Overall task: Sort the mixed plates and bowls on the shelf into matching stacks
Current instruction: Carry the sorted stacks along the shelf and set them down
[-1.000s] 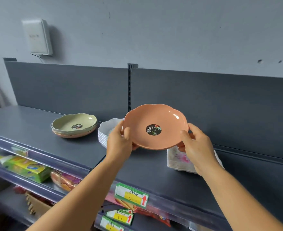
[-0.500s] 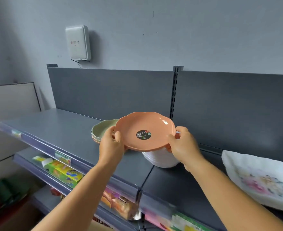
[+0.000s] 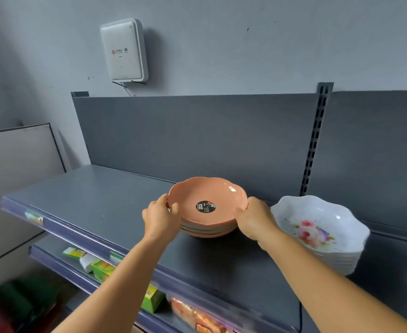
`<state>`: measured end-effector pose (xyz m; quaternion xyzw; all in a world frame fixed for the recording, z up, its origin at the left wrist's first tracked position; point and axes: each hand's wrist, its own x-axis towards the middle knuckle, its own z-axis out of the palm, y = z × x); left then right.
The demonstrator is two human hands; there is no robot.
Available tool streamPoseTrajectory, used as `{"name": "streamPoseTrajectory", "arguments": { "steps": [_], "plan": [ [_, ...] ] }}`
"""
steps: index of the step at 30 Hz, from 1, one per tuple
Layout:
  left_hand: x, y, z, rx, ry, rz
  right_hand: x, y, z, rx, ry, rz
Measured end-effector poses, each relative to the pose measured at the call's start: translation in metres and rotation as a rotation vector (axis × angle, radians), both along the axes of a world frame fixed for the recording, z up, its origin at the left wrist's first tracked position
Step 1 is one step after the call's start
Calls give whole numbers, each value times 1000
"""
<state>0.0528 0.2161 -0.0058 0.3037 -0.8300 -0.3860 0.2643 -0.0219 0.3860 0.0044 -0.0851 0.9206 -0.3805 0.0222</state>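
Note:
A scalloped orange plate [image 3: 207, 199] with a round black sticker sits on top of a short stack of plates [image 3: 209, 230] on the grey top shelf [image 3: 106, 200]. My left hand [image 3: 160, 218] grips the plate's left rim, thumb over the edge. At the right rim my right hand [image 3: 254, 218] grips it the same way. To the right stands a stack of white flower-printed bowls [image 3: 322, 227] with wavy edges. The lower plates in the orange stack are mostly hidden; a greenish edge shows between orange ones.
The shelf's dark back panel [image 3: 197, 135] rises behind the stacks, with a slotted upright [image 3: 315, 140] at the right. A white box [image 3: 124, 50] hangs on the wall above. Packaged goods [image 3: 99, 266] lie on the lower shelf under the front edge.
Both hands carried the orange plate leftward and down, from in front of the white bowls onto the stack that had a green plate on top. My view turned left.

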Motion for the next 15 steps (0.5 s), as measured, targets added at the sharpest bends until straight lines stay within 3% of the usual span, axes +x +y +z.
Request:
{"name": "streamPoseTrajectory", "arguments": {
  "steps": [11, 15],
  "plan": [
    [-23, -18, -12, 11, -79, -94, -13, -14, -6, 145, 20, -38],
    [-18, -17, -6, -121, -200, -135, -7, -14, -3, 248, 31, -20]
  ]
}}
